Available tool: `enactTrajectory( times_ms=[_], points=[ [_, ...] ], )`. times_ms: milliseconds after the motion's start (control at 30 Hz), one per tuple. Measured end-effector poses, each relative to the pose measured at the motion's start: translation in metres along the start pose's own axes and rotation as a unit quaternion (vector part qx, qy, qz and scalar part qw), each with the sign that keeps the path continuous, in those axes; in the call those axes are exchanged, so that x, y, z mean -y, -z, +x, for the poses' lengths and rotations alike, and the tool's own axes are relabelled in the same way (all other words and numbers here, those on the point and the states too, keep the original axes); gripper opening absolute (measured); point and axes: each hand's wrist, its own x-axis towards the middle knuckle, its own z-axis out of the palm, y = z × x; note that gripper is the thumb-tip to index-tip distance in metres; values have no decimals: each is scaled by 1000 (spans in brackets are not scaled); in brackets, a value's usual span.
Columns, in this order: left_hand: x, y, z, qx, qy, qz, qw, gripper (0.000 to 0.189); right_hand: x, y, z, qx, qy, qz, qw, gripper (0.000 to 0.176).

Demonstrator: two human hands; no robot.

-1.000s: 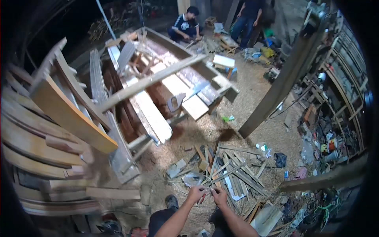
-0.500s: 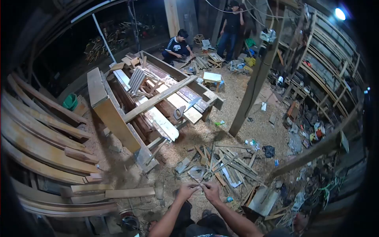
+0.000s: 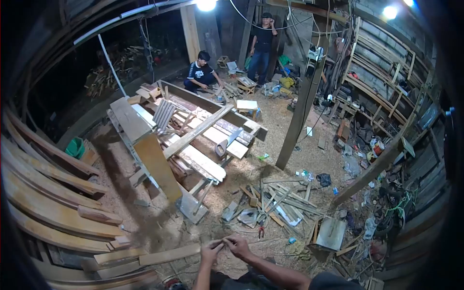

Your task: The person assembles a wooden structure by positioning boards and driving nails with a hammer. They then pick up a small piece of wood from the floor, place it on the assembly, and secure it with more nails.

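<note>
Low in the view, my left hand (image 3: 210, 252) and my right hand (image 3: 237, 247) meet in front of my body with the fingertips pinched together. Whatever lies between them, if anything, is too small to make out. Just beyond and to the right, a red-handled tool (image 3: 261, 232), perhaps pliers, rests on the ground. A clear plastic bag (image 3: 248, 217) lies past my hands, beside a pile of thin wood strips (image 3: 285, 205).
A wooden workbench frame (image 3: 193, 128) with planks and a handsaw (image 3: 222, 147) stands ahead. Long curved boards (image 3: 53, 193) line the left. A slanting post (image 3: 302, 111) rises at right of centre. Two people, one crouching (image 3: 200, 75) and one standing (image 3: 262, 48), are at the back.
My view has tilted up and turned slightly right. My hands have shifted left and down in view, still together. The red-handled tool now shows. The standing person keeps a hand by the head.
</note>
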Motion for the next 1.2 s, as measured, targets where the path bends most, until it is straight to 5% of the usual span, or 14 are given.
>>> enactTrajectory(
  times_ms=[133, 400, 467, 500, 533, 567, 600, 667, 867, 933, 1067, 1133, 1200],
  points=[
    [5, 75, 8, 6, 18, 56, 998, 13, 3, -57, 9, -74, -80, 39, 993, 21],
    [-3, 128, 68, -31, -24, 68, 997, 16, 21, -100, 43, -55, -199, 27, 978, 27],
    [23, 142, 106, 21, -129, 113, 985, 19, 7, -107, 61, -57, -103, -77, 990, 23],
    [-27, 126, 105, -3, -217, 142, 966, 25, -26, -122, 68, -142, 24, -120, 982, 20],
    [-24, 122, 107, -60, -179, 144, 971, 28, -58, -128, 76, -66, -225, 19, 972, 22],
    [-49, 129, 97, -68, -101, 251, 960, 26, 7, -122, 79, -35, -147, -145, 978, 29],
    [-66, 132, 98, -3, -111, 123, 986, 22, 14, -119, 86, -19, -134, -16, 991, 35],
    [-65, 133, 91, -42, -64, 47, 996, 14, 60, -119, 94, -26, -236, 69, 969, 21],
    [-80, 161, 124, -64, -41, 11, 997, 10, -31, -173, 146, -58, -177, -16, 982, 25],
    [-91, 173, 128, -60, -11, 56, 997, 10, -67, -193, 175, -89, -224, -163, 957, 32],
    [-110, 186, 141, -58, 43, 134, 988, 10, -146, -234, 217, -78, -280, -211, 933, 43],
    [-109, 191, 149, -40, 34, 122, 991, 11, -146, -253, 222, -153, -236, -238, 930, 46],
    [-111, 200, 158, 15, -4, 98, 995, 11, -144, -267, 239, -214, -358, -226, 880, 50]
  ],
)
